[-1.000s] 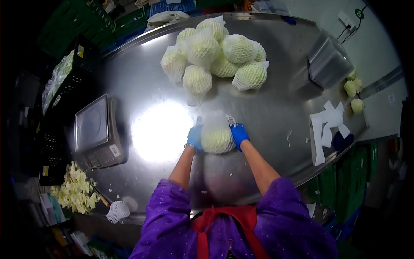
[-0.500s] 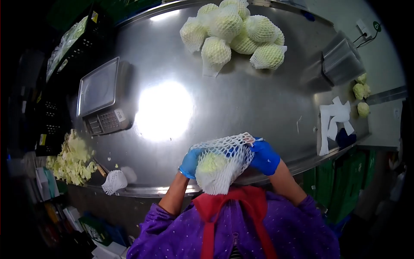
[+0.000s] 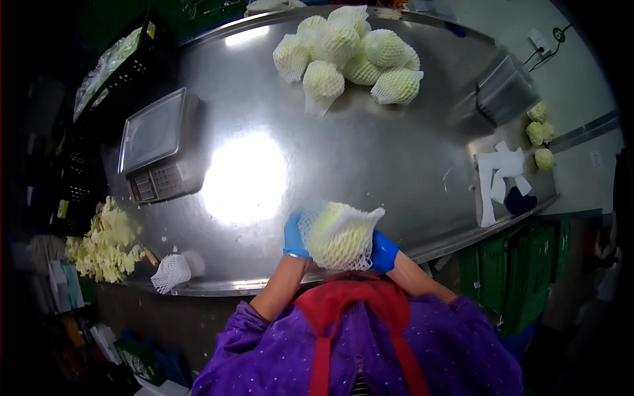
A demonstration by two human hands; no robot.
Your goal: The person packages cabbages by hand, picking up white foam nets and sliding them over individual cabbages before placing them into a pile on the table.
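A pale green cabbage in white foam netting (image 3: 341, 237) is held above the front edge of the steel table (image 3: 370, 158). My left hand (image 3: 296, 235), in a light blue glove, holds its left side. My right hand (image 3: 384, 252), in a darker blue glove, grips its lower right side; the fingertips of both hands are partly hidden behind it. The netting covers the cabbage and sticks out in a point at the upper right. Several netted cabbages (image 3: 340, 43) lie in a pile at the table's far side.
A scale (image 3: 153, 135) stands at the left. Leaf trimmings (image 3: 105, 241), a knife handle (image 3: 151, 256) and an empty net (image 3: 171, 272) lie front left. At the right are white foam nets (image 3: 505, 165), a clear plastic container (image 3: 507, 89) and bare cabbages (image 3: 540, 132).
The net, stretched open between my hands before, now surrounds the cabbage. My right hand has moved down and left to the cabbage's side. The view has shifted slightly.
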